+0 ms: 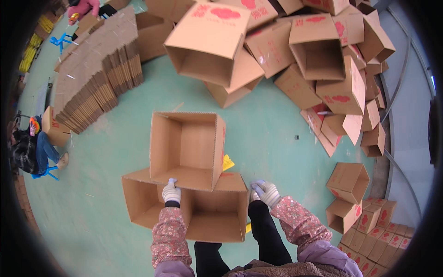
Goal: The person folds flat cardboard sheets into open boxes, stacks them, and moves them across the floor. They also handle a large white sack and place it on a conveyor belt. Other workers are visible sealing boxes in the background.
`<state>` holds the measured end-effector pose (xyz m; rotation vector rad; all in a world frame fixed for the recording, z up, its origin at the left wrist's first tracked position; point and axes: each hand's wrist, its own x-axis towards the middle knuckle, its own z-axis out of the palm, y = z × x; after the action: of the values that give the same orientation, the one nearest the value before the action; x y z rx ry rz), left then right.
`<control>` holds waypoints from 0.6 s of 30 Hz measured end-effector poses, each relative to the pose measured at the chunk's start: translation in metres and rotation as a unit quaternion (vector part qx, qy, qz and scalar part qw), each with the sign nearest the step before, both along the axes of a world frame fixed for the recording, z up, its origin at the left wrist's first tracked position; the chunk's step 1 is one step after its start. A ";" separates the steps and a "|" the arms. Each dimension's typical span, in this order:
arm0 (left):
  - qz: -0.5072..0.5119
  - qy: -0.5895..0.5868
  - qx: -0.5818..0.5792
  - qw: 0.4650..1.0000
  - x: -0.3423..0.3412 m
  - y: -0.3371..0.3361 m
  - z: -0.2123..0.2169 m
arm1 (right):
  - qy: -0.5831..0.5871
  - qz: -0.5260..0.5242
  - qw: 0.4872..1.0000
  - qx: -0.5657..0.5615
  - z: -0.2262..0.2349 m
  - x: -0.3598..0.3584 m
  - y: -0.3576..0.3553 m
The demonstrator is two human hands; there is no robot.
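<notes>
An open cardboard box [187, 147] stands in front of me with its mouth facing me. A second open box [217, 217] sits below it, nearer my legs. My left hand [171, 191], in a pale glove, grips the lower edge of the upper box where it meets the lower one. My right hand [265, 191], also gloved, hangs beside the lower box's right corner with its fingers curled and nothing in it. A yellow object [228, 162] shows behind the boxes' right side.
A large heap of assembled boxes [295, 51] fills the far side. Stacks of flat cardboard [99, 74] lie at the left. More boxes [348, 182] stand at the right. One seated person [32, 150] works at the left, another [83, 8] at the far left, on the green floor [272, 152].
</notes>
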<state>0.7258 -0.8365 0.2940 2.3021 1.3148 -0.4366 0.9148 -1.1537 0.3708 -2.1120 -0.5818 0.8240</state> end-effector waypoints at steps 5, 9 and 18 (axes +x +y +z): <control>0.014 -0.042 0.050 0.998 -0.059 0.058 0.080 | 0.163 -0.164 0.967 0.106 0.037 -0.010 0.042; 0.042 -0.032 0.072 0.996 -0.097 0.098 0.144 | 0.223 -0.179 0.941 0.179 0.061 0.009 0.111; 0.131 0.055 0.164 0.976 -0.165 0.130 0.247 | 0.343 -0.232 0.886 0.208 0.066 0.104 0.234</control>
<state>0.5606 -0.7063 0.5408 2.3381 1.8364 -0.2774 1.0193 -0.9198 0.4363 -1.3457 0.1271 0.9775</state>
